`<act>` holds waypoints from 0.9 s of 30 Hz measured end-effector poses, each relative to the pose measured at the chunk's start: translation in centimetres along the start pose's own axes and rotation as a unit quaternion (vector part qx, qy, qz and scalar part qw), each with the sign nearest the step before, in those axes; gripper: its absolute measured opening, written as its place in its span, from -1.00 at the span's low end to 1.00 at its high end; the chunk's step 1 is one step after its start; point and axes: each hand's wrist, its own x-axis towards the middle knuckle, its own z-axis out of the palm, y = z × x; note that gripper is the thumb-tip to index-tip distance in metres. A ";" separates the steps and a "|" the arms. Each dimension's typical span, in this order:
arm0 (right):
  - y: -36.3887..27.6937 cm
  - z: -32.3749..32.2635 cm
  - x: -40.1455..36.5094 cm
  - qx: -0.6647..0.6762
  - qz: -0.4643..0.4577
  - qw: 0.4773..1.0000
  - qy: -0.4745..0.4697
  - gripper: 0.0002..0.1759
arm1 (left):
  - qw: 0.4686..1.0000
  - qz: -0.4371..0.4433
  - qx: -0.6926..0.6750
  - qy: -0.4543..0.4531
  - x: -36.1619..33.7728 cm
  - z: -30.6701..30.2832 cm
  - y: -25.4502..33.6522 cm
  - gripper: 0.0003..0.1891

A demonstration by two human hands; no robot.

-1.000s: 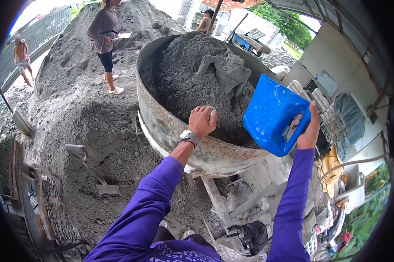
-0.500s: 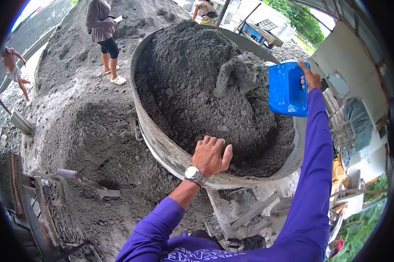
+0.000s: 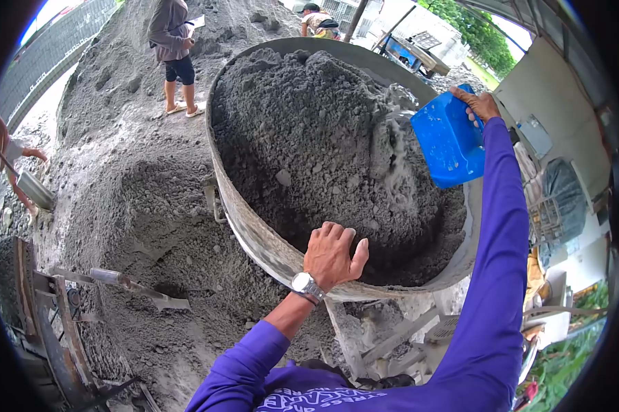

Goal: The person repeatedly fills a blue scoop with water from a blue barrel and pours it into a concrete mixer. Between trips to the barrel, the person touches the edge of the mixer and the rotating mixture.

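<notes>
A large round metal drum [image 3: 254, 242] holds a heap of grey, crumbly mix [image 3: 309, 130]. My right hand [image 3: 479, 106] grips the handle of a blue plastic container [image 3: 446, 141], tilted over the drum's right side. Water [image 3: 400, 103] pours from its mouth onto the mix, where a wet streak runs down. My left hand [image 3: 333, 257], with a watch on the wrist, rests on the near rim of the drum. Its fingers are bent over the edge, and nothing else shows in it.
A grey heap [image 3: 151, 206] lies left of the drum, with a shovel [image 3: 141, 288] on it. One person [image 3: 172, 41] stands on the heap holding something white; another [image 3: 321, 24] is behind the drum, a third [image 3: 10, 147] at far left. Metal framework [image 3: 55, 323] stands at lower left.
The blue container has tipped further, and the wet streak has spread down the mix. The mix has shifted within the drum. The person at far left has moved behind the metal handle.
</notes>
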 end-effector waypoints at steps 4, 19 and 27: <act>-1.6 -0.1 1.1 -0.047 -0.033 0.998 -0.014 -0.12 | 0.999 0.021 -0.006 0.041 -0.3 0.2 -0.2 -0.68; -12.3 2.1 0.9 -0.238 -0.167 0.956 0.035 0.03 | 0.991 0.069 -0.034 0.111 -1.0 -0.1 -0.7 -0.68; -11.2 -0.1 -1.6 -0.271 -0.158 0.949 0.040 -0.01 | 0.987 0.072 -0.050 0.136 -1.2 -0.3 -0.8 -0.64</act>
